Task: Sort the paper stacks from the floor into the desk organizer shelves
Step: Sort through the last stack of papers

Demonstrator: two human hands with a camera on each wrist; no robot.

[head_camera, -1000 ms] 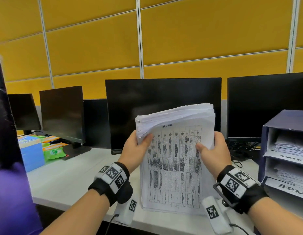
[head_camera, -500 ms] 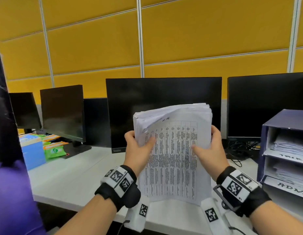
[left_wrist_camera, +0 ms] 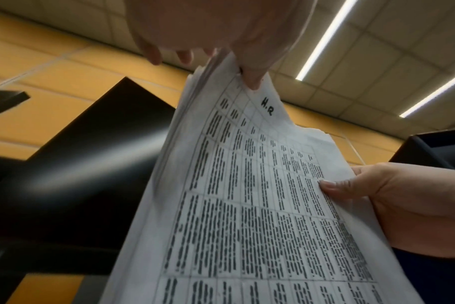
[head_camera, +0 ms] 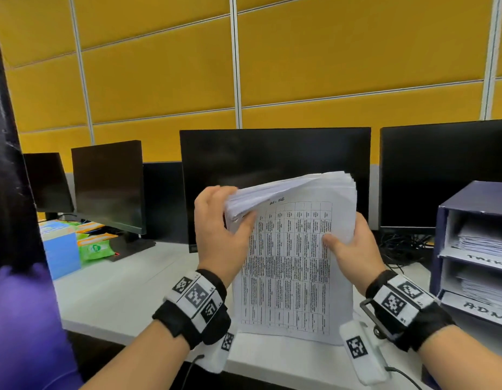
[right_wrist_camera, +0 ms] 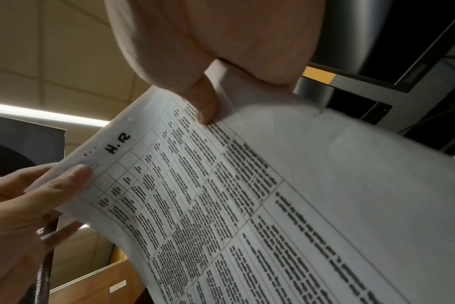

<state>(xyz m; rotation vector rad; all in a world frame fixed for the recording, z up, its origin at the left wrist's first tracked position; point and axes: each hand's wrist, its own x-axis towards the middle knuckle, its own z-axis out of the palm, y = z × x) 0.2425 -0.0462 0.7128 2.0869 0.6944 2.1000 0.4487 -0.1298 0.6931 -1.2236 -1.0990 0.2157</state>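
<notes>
the paper stack (head_camera: 295,266), a printed table with "h.r" handwritten at its top, stands upright on its bottom edge on the white desk (head_camera: 126,294) in front of the middle monitor (head_camera: 272,156). the left hand (head_camera: 219,235) pinches its upper left corner with thumb in front, and the right hand (head_camera: 354,249) clamps its right edge the same way. only the head view shows the desk organizer (head_camera: 475,249) to the right, papers on 2 shelves, labels reading "adm" and something like "tnik"; the wrist views show "h.r" clearly.
</notes>
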